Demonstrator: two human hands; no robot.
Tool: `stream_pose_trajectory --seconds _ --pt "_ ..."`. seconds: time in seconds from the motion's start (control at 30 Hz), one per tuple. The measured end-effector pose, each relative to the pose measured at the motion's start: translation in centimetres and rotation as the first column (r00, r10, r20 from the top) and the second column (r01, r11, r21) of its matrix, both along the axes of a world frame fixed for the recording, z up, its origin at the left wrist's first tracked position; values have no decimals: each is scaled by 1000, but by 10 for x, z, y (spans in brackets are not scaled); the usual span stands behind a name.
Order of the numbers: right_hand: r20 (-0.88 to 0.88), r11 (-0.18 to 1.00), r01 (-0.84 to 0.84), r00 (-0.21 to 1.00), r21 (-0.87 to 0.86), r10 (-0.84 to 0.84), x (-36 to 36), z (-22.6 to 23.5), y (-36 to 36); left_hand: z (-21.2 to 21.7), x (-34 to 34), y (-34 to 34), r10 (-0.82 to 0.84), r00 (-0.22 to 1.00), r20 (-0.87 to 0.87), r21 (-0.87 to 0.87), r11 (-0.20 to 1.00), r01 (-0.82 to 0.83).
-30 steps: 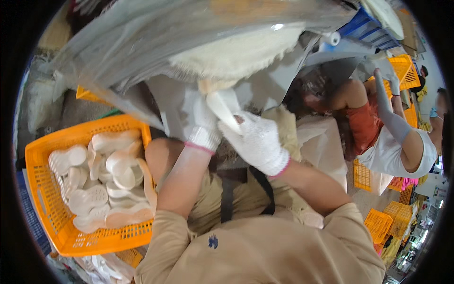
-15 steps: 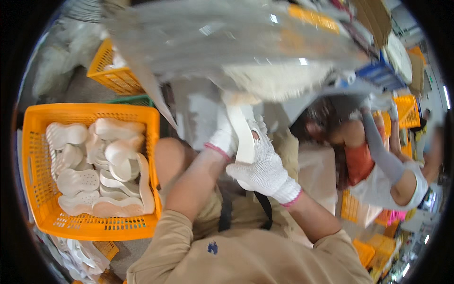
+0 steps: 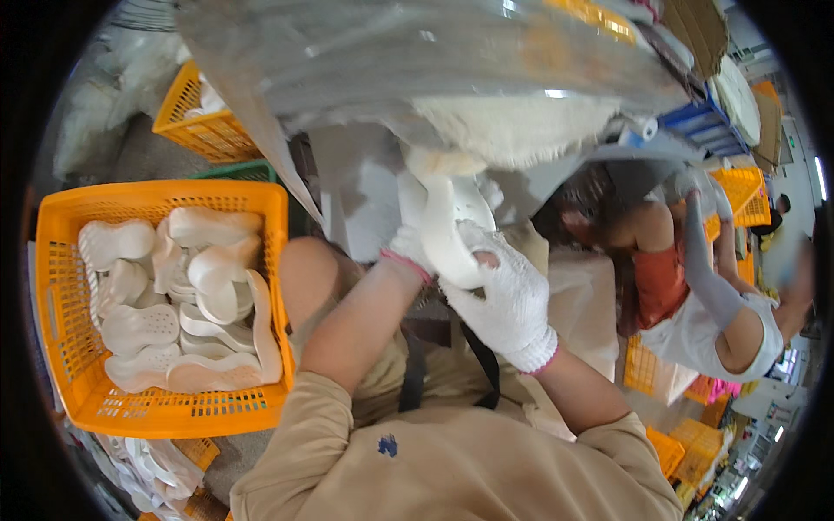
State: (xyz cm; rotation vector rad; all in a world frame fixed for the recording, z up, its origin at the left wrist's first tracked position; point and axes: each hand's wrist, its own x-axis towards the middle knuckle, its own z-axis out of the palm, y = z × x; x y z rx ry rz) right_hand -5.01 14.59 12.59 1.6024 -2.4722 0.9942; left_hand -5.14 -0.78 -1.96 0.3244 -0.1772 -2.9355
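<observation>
Both my hands wear white knit gloves and grip one white moulded shoe sole (image 3: 452,227) in front of my chest. My right hand (image 3: 506,295) wraps its lower end from the right. My left hand (image 3: 408,241) holds it from behind on the left, mostly hidden by the sole. The sole's top end reaches up to a fluffy cream buffing pad (image 3: 512,126) under a grey machine housing (image 3: 417,52). At my left an orange plastic basket (image 3: 165,408) holds several more white soles (image 3: 187,286).
A second orange basket (image 3: 204,126) stands behind, with a green crate edge (image 3: 239,171) beside it. A seated person (image 3: 704,304) works at my right among more orange baskets (image 3: 743,187). Bagged white parts (image 3: 152,464) lie below the near basket.
The view has swung left and down, bringing the basket of soles more fully into sight. Both hands have turned the sole and lifted its end toward the pad.
</observation>
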Motion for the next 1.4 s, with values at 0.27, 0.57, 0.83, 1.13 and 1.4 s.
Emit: stream_pose_trajectory --seconds 0.27,0.57,0.83,1.13,1.4 --pt "91 990 49 995 -129 -37 -12 -18 -27 31 28 -38 66 966 248 8 997 -70" --pt "224 958 286 933 7 -280 -18 -8 -67 9 16 -4 567 815 121 -354 791 -498" --pt "541 996 65 841 -68 -18 -31 -9 -66 4 26 -17 268 955 -123 -223 931 -290" --pt "246 781 50 935 623 -256 24 38 8 -19 5 -7 184 982 41 1 983 -184" --pt "39 911 -14 999 412 -2 -16 27 -34 21 1 -29 273 911 310 -195 956 -220"
